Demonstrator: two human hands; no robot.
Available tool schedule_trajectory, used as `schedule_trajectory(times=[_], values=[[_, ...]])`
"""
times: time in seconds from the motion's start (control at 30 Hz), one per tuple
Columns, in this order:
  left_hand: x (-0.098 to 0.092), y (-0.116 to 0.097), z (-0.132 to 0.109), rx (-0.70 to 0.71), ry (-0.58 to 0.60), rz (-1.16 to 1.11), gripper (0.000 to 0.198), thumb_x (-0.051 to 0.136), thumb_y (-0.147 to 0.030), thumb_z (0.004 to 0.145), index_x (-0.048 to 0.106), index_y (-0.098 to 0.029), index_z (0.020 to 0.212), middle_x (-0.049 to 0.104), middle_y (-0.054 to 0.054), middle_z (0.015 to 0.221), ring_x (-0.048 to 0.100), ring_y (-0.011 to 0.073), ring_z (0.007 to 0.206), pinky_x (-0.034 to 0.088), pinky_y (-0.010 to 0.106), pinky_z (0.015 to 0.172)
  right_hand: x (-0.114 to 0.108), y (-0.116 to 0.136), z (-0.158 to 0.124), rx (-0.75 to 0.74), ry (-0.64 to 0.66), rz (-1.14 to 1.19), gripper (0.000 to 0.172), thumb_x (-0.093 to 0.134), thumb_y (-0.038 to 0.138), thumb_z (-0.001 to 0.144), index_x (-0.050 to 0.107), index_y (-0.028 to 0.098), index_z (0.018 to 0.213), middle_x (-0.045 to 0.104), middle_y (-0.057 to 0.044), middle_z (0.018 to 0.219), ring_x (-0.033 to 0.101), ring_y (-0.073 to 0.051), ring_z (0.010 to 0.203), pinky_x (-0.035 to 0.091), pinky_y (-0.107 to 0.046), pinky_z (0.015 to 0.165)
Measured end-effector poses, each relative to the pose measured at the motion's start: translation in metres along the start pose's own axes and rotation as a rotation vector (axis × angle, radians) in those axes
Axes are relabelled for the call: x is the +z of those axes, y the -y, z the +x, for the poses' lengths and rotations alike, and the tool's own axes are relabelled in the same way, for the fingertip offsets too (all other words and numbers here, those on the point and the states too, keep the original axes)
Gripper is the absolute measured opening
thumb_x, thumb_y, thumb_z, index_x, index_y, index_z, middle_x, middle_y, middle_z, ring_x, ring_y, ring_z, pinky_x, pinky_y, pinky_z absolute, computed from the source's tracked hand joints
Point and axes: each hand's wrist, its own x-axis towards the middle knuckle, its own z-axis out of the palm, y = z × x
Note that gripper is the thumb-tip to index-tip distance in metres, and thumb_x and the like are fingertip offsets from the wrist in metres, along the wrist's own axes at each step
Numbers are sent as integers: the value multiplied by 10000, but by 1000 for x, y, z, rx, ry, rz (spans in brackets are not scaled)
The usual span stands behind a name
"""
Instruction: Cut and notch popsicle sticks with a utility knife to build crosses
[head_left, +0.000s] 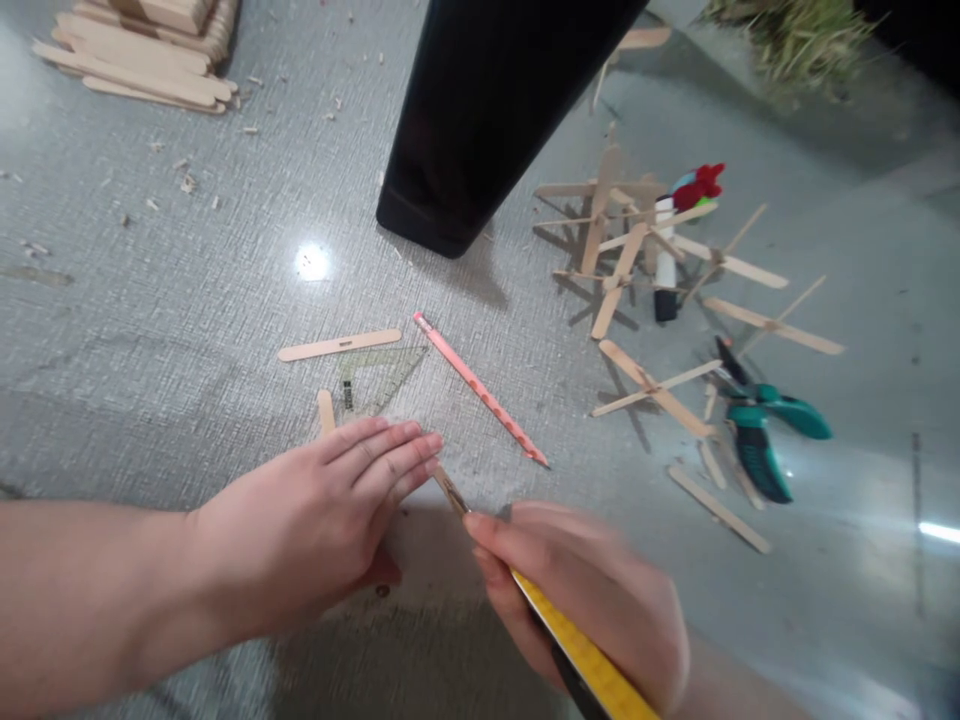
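My left hand [322,510] lies with its fingers stretched out and close together, pressing on a wooden craft stick [448,488]. One end of that stick sticks out past the fingertips; the rest is hidden. My right hand [577,590], blurred, is wrapped round a yellow and black utility knife [577,640], its tip at the stick's bare end. Above my left hand are a clear set square [382,372], a craft stick with a dark mark [341,345] and another stick's end [325,410]. A pink pencil [480,390] lies beyond my fingertips.
A tall black object [487,120] stands at the back. To the right lie crossed craft sticks [652,388], a white glue-like tube with black cap [664,260], teal-handled pliers [761,440] and stick offcuts [720,508]. Stacked sticks [142,55] sit back left; dried grass [795,45] back right.
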Motion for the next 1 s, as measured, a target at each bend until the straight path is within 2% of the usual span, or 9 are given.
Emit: schedule_trajectory(times=[0.17,0.33,0.5,0.6,1.0], values=[[1,2,1,1,1,-23,682,524,-581,963,540,-74,1418,461,99,1555,487,240,1414,331,380,1197,1,-3,-2,1,4,4,210,528,74,927,596,182,1093,559,51,609,507,-110,501,481,-251,511],[1,3,1,-1,0,-27,684,511,-603,962,556,-84,1406,472,91,1548,493,235,1406,315,373,1200,3,-7,-5,-32,-19,-12,190,514,119,948,583,209,1100,594,56,610,597,-128,522,521,-258,535],[0,4,2,9,-39,-62,693,582,-584,937,569,-57,1387,514,113,1519,511,243,1387,328,370,1189,-4,-7,-3,-44,-24,39,246,494,96,924,556,216,1130,592,61,568,554,-132,463,516,-269,516],[0,4,1,18,-45,-85,729,637,-584,903,566,-39,1383,517,122,1512,527,257,1370,343,383,1171,-6,-9,-2,-55,-18,56,246,488,97,917,548,214,1126,598,46,581,588,-149,495,514,-276,510],[3,4,3,10,-59,-78,745,668,-584,878,572,-41,1379,512,120,1507,531,261,1364,304,388,1178,4,-16,2,-50,-30,126,197,490,107,942,570,186,1104,555,38,613,533,-124,497,479,-248,517]])
